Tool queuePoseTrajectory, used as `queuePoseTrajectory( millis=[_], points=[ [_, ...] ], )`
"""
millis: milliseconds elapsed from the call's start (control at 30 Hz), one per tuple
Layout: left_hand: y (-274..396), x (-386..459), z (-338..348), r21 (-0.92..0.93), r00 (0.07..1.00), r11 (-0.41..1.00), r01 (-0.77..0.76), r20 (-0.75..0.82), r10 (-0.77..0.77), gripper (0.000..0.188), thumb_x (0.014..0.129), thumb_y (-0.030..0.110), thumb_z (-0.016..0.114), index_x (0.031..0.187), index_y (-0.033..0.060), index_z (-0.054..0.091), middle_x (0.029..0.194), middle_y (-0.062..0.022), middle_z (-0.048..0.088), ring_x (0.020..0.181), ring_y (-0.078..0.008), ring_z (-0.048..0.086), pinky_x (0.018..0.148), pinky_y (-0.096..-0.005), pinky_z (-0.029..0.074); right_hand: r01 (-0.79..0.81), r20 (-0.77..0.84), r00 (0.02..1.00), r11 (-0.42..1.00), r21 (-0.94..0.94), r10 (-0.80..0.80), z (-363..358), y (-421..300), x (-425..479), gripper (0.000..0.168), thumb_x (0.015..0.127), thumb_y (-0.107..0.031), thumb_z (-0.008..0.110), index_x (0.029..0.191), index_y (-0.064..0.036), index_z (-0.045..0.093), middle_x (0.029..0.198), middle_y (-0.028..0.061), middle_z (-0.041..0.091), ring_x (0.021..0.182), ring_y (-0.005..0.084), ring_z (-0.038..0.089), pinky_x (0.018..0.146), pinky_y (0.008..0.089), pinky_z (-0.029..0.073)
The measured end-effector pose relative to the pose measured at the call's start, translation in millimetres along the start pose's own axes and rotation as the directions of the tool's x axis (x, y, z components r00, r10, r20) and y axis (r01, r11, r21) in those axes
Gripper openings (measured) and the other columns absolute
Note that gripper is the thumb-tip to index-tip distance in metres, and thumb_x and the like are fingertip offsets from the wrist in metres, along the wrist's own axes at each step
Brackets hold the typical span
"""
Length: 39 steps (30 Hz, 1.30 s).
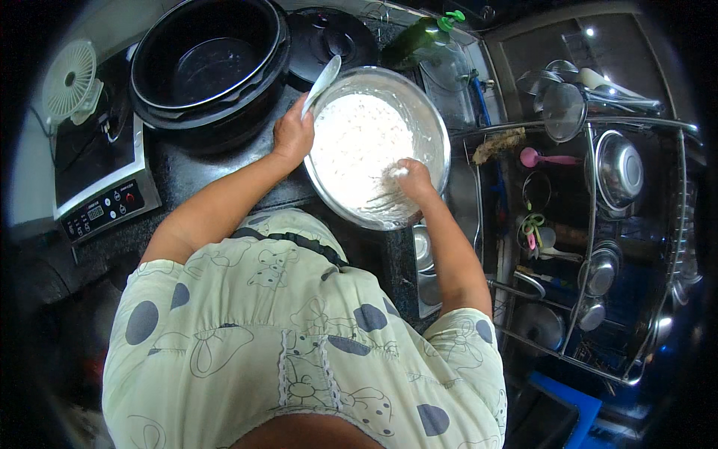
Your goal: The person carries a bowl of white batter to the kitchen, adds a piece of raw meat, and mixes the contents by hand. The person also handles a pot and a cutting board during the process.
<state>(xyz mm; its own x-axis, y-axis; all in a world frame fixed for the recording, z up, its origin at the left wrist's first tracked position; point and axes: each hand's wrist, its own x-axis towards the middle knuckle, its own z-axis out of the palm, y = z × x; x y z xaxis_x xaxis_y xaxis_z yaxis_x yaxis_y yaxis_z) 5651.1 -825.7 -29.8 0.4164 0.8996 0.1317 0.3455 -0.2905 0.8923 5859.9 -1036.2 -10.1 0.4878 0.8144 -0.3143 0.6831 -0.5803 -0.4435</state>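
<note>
A wide stainless steel bowl [435, 123] stands before me, holding a bright white, lumpy mixture [359, 146] with smears up the inner wall. At the bowl's left rim, my left hand [294, 134] holds a pale spoon or paddle [322, 83], its blade pointing up over the rim. My right hand [414, 178] is inside the bowl at the right, fingers curled at the mixture with white stuff on them. A whisk's thin wires seem to show below these fingers, but the glare leaves this unsure.
Left of the bowl are a large black pot [210, 118], an induction cooker [106, 207] and a small fan [70, 81]. Behind it lie a black lid [331, 42] and a green pump bottle [418, 39]. A metal rack [589, 224] with bowls and strainers stands at the right.
</note>
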Motion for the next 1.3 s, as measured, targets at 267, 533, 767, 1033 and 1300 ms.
queuePoseTrajectory(
  millis=[267, 533, 767, 1033, 1300],
  points=[
    [9, 7, 4, 0.002, 0.998, 0.999, 0.048, -0.032, -0.048, 0.031, 0.087, 0.019, 0.05, 0.115, 0.0109, 0.057, 0.093, -0.0223, 0.063, 0.086, -0.0387, 0.061, 0.077, -0.0425, 0.048, 0.505, 0.367, 0.792, 0.861, 0.056, -0.488, 64, -15, -9, 0.042, 0.075, -0.01, 0.057, 0.117, -0.008, 0.057, 0.118, 0.021, 0.056, 0.111, 0.0319, 0.052, 0.096, 0.0337, 0.04],
    [13, 3, 0, 0.026, 0.996, 0.996, 0.089, -0.03, -0.089, 0.032, 0.086, 0.024, 0.051, 0.116, 0.0123, 0.057, 0.096, -0.0221, 0.062, 0.091, -0.0381, 0.06, 0.08, -0.0416, 0.047, 0.275, 0.169, 0.939, 0.95, 0.149, -0.298, 40, -27, 11, 0.028, 0.071, -0.003, 0.057, 0.097, -0.005, 0.066, 0.093, 0.0197, 0.064, 0.087, 0.0334, 0.062, 0.08, 0.0374, 0.048],
    [10, -8, 8, 0.001, 0.993, 0.994, 0.111, -0.047, -0.111, 0.031, 0.086, 0.023, 0.051, 0.113, 0.0088, 0.058, 0.093, -0.0243, 0.062, 0.089, -0.0404, 0.06, 0.077, -0.0437, 0.047, 0.587, 0.264, 0.738, 0.784, 0.201, -0.62, 34, -85, 29, 0.053, 0.068, -0.004, 0.056, 0.12, -0.013, 0.052, 0.117, 0.0216, 0.054, 0.104, 0.0369, 0.054, 0.089, 0.043, 0.043],
    [13, -10, 8, -0.068, 0.993, 0.994, 0.084, -0.08, -0.09, 0.031, 0.087, 0.021, 0.049, 0.114, 0.0054, 0.057, 0.091, -0.0236, 0.062, 0.086, -0.0398, 0.061, 0.075, -0.0412, 0.047, 0.496, 0.461, 0.796, 0.86, -0.122, -0.393, 56, -42, 18, 0.035, 0.071, -0.001, 0.05, 0.102, -0.01, 0.062, 0.1, 0.0188, 0.062, 0.095, 0.035, 0.059, 0.085, 0.0424, 0.046],
    [13, -9, 8, -0.063, 0.998, 0.998, 0.011, -0.054, -0.014, 0.035, 0.088, 0.022, 0.048, 0.118, 0.0038, 0.054, 0.094, -0.0238, 0.062, 0.088, -0.0399, 0.06, 0.076, -0.0409, 0.047, 0.328, -0.103, 0.934, 0.935, -0.138, -0.343, 20, -36, 19, 0.042, 0.064, -0.01, 0.071, 0.104, -0.013, 0.062, 0.11, 0.0188, 0.059, 0.106, 0.0346, 0.054, 0.091, 0.039, 0.044]
  ],
)
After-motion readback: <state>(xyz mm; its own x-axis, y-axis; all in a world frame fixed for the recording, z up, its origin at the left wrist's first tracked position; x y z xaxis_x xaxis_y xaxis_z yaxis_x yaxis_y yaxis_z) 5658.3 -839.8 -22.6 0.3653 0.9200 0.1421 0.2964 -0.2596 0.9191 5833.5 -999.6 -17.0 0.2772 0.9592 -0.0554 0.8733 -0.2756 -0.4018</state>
